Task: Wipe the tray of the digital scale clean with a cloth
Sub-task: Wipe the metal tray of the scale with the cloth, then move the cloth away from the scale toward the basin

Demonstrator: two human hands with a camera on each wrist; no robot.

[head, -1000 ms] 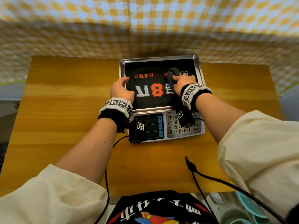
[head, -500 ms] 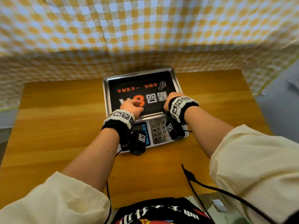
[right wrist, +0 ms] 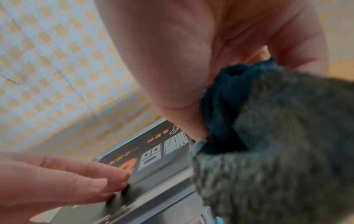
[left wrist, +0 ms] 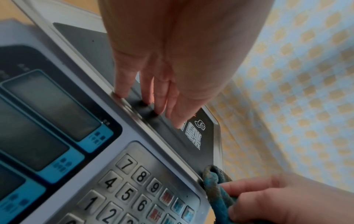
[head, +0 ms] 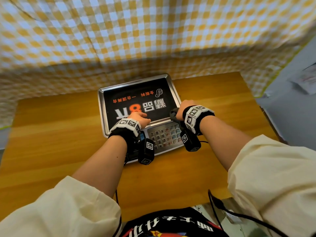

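At the tray's (head: 102, 106) near right corner our right hand (head: 185, 106) grips the cloth (left wrist: 214, 188); our left hand (head: 139, 117) presses flat-fingered; wiping seems midway, far areas possibly left.

The digital scale (head: 140, 117) stands on the tabletop (head: 51, 142), under and just ahead of both hands. Its tray (head: 102, 106) lies beyond the fingertips; the keypad (head: 164, 135) sits between the two wrists, and the display panel (left wrist: 47, 106) lies beneath the left wrist. The left hand (head: 138, 118) rests on the tray's near edge, fingertips on the tray surface. The right hand (head: 185, 106) is at the tray's near right corner, with the cloth (head: 174, 115) on its inner side, touching that corner. A hanging sheet (head: 153, 40) stands behind the scale, beyond both hands.
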